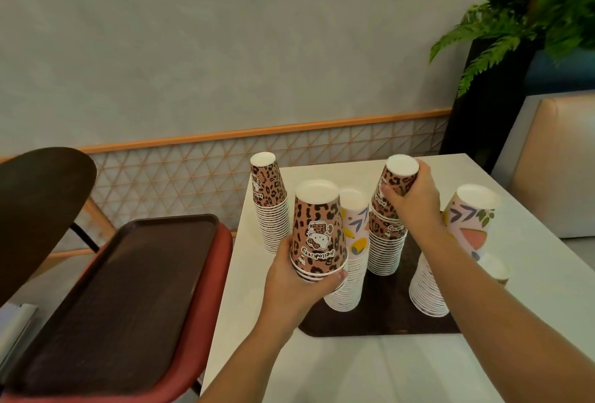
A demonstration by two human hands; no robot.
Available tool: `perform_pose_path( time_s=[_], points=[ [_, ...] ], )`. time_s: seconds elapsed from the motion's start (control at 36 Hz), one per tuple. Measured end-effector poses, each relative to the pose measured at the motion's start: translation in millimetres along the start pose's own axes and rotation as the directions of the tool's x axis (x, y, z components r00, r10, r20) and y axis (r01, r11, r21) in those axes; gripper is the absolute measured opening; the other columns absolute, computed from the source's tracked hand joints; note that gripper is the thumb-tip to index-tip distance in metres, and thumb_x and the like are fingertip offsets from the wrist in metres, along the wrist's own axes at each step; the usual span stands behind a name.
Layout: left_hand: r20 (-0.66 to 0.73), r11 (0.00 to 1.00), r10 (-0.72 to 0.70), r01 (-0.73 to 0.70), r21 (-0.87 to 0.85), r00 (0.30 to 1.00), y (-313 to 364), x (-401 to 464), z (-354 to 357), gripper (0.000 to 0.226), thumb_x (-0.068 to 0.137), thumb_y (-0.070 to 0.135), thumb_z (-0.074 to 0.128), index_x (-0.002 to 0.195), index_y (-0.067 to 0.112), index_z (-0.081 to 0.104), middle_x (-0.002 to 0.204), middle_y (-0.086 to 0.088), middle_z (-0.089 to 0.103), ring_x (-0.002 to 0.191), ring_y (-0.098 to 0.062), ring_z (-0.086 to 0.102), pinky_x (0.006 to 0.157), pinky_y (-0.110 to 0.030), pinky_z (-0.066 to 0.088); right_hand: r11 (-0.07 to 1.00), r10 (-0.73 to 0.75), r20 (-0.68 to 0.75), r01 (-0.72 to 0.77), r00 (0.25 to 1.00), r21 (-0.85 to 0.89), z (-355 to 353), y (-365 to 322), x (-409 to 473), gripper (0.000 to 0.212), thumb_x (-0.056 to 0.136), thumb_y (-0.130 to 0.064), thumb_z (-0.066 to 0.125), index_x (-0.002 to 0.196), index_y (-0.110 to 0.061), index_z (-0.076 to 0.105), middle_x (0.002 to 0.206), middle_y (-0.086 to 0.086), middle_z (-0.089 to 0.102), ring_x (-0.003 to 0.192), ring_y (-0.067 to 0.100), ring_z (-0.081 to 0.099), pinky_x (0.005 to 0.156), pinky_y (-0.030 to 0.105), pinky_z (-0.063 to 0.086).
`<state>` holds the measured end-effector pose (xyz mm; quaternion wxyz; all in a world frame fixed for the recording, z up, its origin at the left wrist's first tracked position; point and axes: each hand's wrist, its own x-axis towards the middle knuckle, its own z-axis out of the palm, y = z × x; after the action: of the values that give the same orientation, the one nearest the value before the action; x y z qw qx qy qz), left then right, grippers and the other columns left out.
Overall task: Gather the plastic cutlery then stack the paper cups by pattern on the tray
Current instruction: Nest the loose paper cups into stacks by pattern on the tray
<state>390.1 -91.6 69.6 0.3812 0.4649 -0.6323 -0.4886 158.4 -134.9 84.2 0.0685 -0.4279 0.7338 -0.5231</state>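
Left hand point(297, 277) grips a short leopard-print stack point(318, 235) above the tray's point(380, 322) left edge; right hand point(413, 196) clasps the top cups of the leopard pile point(386, 241), just right, both upright.

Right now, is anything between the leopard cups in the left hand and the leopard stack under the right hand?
Yes. The fruit-print stack stands between the left hand with its leopard cups and the leopard stack, whose top cup the right hand is gripping.
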Motion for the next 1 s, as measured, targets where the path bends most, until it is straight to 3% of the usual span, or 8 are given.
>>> perform_pose_path(
  time_s=[0.08, 0.17, 0.22, 0.42, 0.56, 0.78, 0.89, 1.0],
  points=[
    [0.0, 1.0, 0.005, -0.005, 0.013, 1.0, -0.4, 0.4, -0.8, 0.079, 0.057, 0.022, 0.089, 0.122, 0.032, 0.046, 0.12, 0.015, 0.061, 0.111, -0.004, 0.058, 0.093, -0.028, 0.052, 0.999, 0.022, 0.036, -0.021, 0.999, -0.024, -0.2, -3.3, -3.4, 0.082, 0.081, -0.023, 0.07, 0.144, -0.008, 0.02, 0.145, 0.013, 0.035, 0.133, 0.027, 0.035, 0.104, 0.029, 0.031],
    [0.004, 1.0, 0.005, -0.005, 0.015, 1.0, 1.0, 0.3, -0.9, 0.076, 0.058, 0.019, 0.088, 0.12, 0.034, 0.046, 0.119, 0.016, 0.061, 0.11, -0.004, 0.058, 0.092, -0.025, 0.052, 0.993, -0.11, -0.069, 0.112, 0.991, 0.027, -6.7, -23.3, -11.4, 0.077, 0.084, -0.03, 0.065, 0.144, -0.007, 0.023, 0.146, 0.01, 0.034, 0.134, 0.019, 0.034, 0.099, 0.013, 0.023],
    [0.002, 1.0, 0.001, -0.001, 0.01, 1.0, 2.0, 0.6, -0.2, 0.079, 0.058, 0.02, 0.088, 0.125, 0.028, 0.046, 0.121, 0.013, 0.061, 0.112, -0.006, 0.058, 0.094, -0.03, 0.052, 0.968, -0.206, -0.101, 0.218, 0.973, 0.128, -14.9, -43.4, -19.3, 0.07, 0.084, -0.034, 0.064, 0.141, -0.011, 0.03, 0.142, 0.003, 0.041, 0.128, 0.008, 0.039, 0.099, 0.013, 0.031],
    [-0.004, 1.0, 0.006, -0.006, -0.012, 1.0, 6.5, 0.7, 1.6, 0.079, 0.058, 0.022, 0.088, 0.125, 0.029, 0.047, 0.118, 0.014, 0.062, 0.109, -0.004, 0.059, 0.092, -0.025, 0.052, 0.921, -0.363, 0.332, 0.282, 0.871, 0.268, -41.1, -106.7, -65.5, 0.081, 0.065, -0.059, 0.059, 0.135, -0.026, 0.037, 0.121, -0.02, 0.053, 0.11, -0.01, 0.051, 0.088, 0.005, 0.041],
    [-0.006, 0.999, 0.02, -0.02, -0.039, 1.0, 12.6, -0.9, 2.8, 0.075, 0.06, 0.02, 0.087, 0.122, 0.035, 0.047, 0.115, 0.015, 0.064, 0.106, -0.003, 0.062, 0.092, -0.028, 0.053, 0.934, -0.357, 0.469, 0.294, 0.808, 0.203, -35.3, -107.9, -83.3, 0.085, 0.063, -0.055, 0.07, 0.136, -0.032, 0.032, 0.12, -0.025, 0.046, 0.107, -0.011, 0.047, 0.088, 0.009, 0.04],
    [-0.044, 0.997, 0.071, -0.073, -0.032, 0.996, 14.6, -0.8, 1.9, 0.074, 0.058, 0.02, 0.087, 0.117, 0.04, 0.048, 0.109, 0.018, 0.065, 0.102, 0.0, 0.062, 0.087, -0.022, 0.054, 0.94, -0.33, 0.548, 0.323, 0.768, 0.113, -25.4, -102.1, -90.1, 0.092, 0.065, -0.043, 0.078, 0.138, -0.034, 0.024, 0.133, -0.013, 0.048, 0.119, 0.002, 0.046, 0.1, 0.022, 0.04],
    [-0.025, 0.997, 0.079, -0.079, -0.009, 0.997, 13.4, -1.0, 1.6, 0.087, 0.051, 0.023, 0.09, 0.124, 0.035, 0.045, 0.115, 0.019, 0.063, 0.106, 0.0, 0.06, 0.092, -0.03, 0.053, 0.932, -0.344, 0.512, 0.353, 0.787, 0.082, -23.4, -100.6, -89.2, 0.079, 0.067, -0.043, 0.076, 0.133, -0.026, 0.036, 0.125, -0.011, 0.055, 0.113, 0.006, 0.052, 0.097, 0.029, 0.046],
    [0.009, 0.996, 0.092, -0.093, 0.019, 0.996, 15.7, -3.4, 0.4, 0.091, 0.054, 0.019, 0.09, 0.129, 0.03, 0.04, 0.121, 0.017, 0.058, 0.111, -0.003, 0.058, 0.093, -0.026, 0.051, 0.942, -0.325, 0.468, 0.325, 0.822, 0.085, -22.8, -99.0, -86.1, 0.071, 0.066, -0.042, 0.076, 0.126, -0.023, 0.043, 0.117, -0.008, 0.059, 0.107, 0.006, 0.056, 0.091, 0.024, 0.047]
  ],
)
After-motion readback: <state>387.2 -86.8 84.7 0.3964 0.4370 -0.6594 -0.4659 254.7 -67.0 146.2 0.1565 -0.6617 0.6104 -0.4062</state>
